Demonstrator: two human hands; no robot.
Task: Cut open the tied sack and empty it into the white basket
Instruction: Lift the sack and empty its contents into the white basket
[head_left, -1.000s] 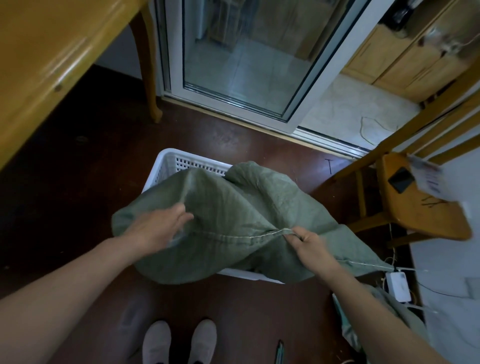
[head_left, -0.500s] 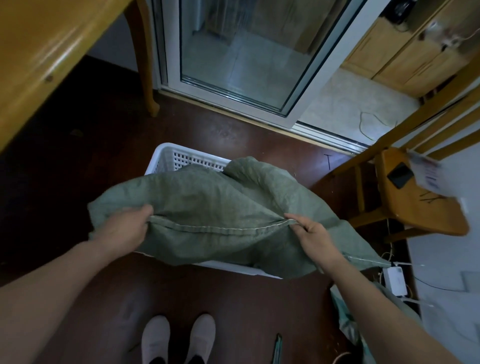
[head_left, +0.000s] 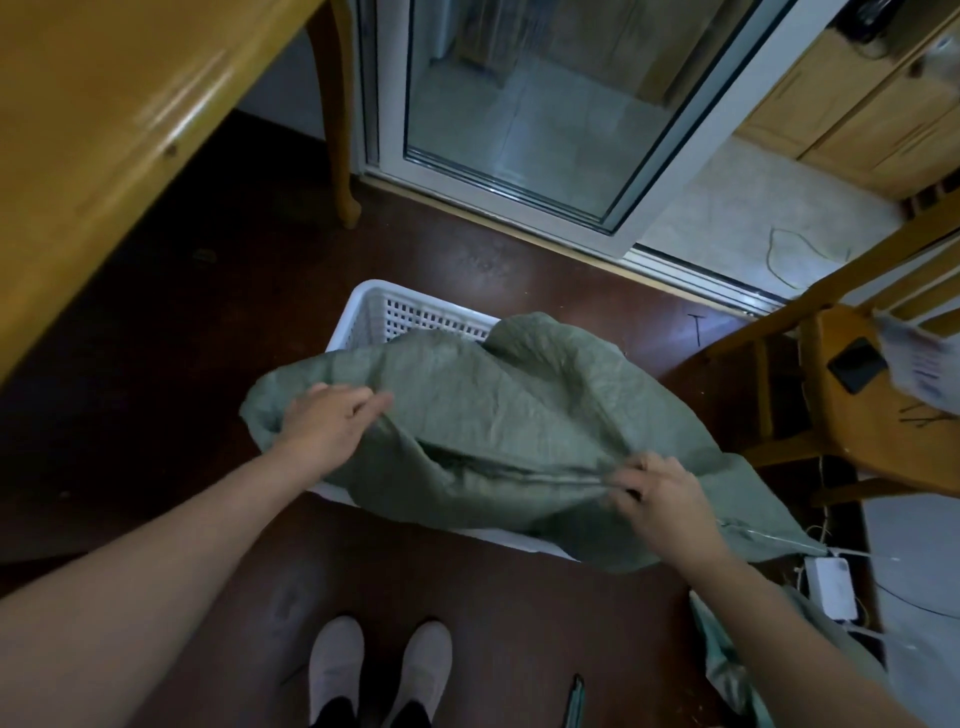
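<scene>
A limp green woven sack (head_left: 519, 410) lies draped over the white basket (head_left: 395, 312) on the dark floor and hides most of it. My left hand (head_left: 324, 426) grips the sack's left part, fingers pinching a fold. My right hand (head_left: 660, 499) pinches the stitched seam near the sack's right side. The sack's right corner hangs past the basket toward the floor. What is inside the basket is hidden by the sack.
A wooden table (head_left: 104, 130) and its leg (head_left: 340, 119) stand at the left. A wooden chair (head_left: 857, 415) with a phone (head_left: 857, 364) and papers is at the right. A white adapter (head_left: 831, 587) with cords lies by another green bag (head_left: 737, 660). A glass door (head_left: 545, 104) is ahead.
My left hand has shifted right and further up the sack to a new fold. The right hand keeps its pinch on the seam, lower than before.
</scene>
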